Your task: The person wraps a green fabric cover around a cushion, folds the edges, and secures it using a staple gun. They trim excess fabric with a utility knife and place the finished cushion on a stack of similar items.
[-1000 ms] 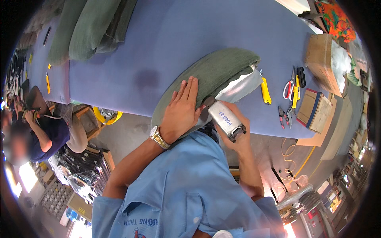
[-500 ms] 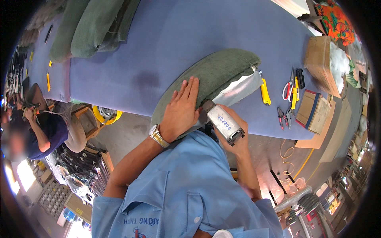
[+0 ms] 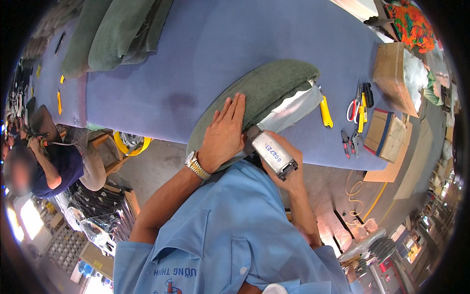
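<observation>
Low centre in the frame, the right hand (image 3: 294, 180) is wrapped round a pale metal power tool (image 3: 271, 151), its nose at the near edge of a green padded piece (image 3: 276, 81). The left hand (image 3: 223, 134) lies flat on that piece, mid-frame, fingers straight and together. The step looks like fastening fabric over the grey-white backing (image 3: 289, 111); the next move seems to call for a steady palm and a squarely seated nose. Beyond, upper left, lie similar green pieces (image 3: 110, 36).
</observation>
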Demonstrator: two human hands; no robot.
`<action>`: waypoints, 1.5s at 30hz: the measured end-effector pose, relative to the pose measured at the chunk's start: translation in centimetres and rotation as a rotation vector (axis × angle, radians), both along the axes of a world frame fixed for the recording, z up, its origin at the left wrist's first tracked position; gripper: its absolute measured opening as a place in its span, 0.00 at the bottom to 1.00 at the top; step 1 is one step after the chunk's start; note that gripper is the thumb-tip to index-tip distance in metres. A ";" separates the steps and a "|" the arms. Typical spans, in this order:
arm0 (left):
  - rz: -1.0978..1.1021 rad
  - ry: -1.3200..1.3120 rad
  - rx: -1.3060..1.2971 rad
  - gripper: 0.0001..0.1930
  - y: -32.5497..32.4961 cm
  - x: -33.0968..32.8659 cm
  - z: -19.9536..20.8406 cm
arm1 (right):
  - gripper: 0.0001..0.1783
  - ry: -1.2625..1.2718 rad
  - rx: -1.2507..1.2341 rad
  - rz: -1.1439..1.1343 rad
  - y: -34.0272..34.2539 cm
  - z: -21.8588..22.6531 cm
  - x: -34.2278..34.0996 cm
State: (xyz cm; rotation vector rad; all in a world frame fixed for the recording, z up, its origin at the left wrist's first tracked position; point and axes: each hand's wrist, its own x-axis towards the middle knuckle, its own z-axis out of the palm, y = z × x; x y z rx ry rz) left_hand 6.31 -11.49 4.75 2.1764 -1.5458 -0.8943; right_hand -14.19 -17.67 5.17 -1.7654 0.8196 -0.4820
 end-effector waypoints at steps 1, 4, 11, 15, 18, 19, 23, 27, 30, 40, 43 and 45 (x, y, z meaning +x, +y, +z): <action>0.001 0.000 -0.001 0.48 0.0 0.0 0.0 | 0.31 0.007 0.012 0.006 -0.1 0.2 0.1; 0.002 0.001 0.003 0.48 0.2 -0.1 -0.1 | 0.31 0.025 0.076 0.009 -0.3 1.1 0.6; -0.012 0.061 -0.011 0.50 0.1 0.2 -0.4 | 0.34 0.028 0.112 -0.018 -0.4 1.2 1.3; -0.136 0.489 -0.070 0.43 0.7 4.9 -1.4 | 0.35 0.001 0.091 -0.035 0.2 1.1 1.2; -0.010 0.753 0.084 0.39 2.1 7.2 -5.2 | 0.34 -0.043 0.042 -0.034 0.6 0.5 1.3; -0.008 0.687 0.061 0.40 2.4 6.9 -5.3 | 0.34 -0.061 0.020 -0.031 0.6 0.3 1.4; -0.077 0.413 -0.032 0.42 3.6 4.3 -3.2 | 0.32 -0.014 -0.004 -0.065 0.8 0.3 1.3; -0.069 0.232 -0.063 0.45 4.0 1.9 -1.1 | 0.32 -0.020 -0.019 -0.046 0.8 0.2 1.0; -0.045 0.169 0.002 0.46 3.9 1.4 -0.3 | 0.33 -0.012 -0.023 -0.060 1.4 -0.1 0.9; -0.043 0.120 0.015 0.47 3.8 1.5 -0.4 | 0.33 0.009 -0.003 0.002 1.7 0.4 0.4; -0.022 0.126 0.046 0.48 3.7 1.5 0.2 | 0.32 0.055 0.005 0.031 1.1 1.4 0.8; -0.010 0.133 0.061 0.50 3.7 1.4 0.2 | 0.32 0.044 -0.014 0.031 1.0 1.3 0.8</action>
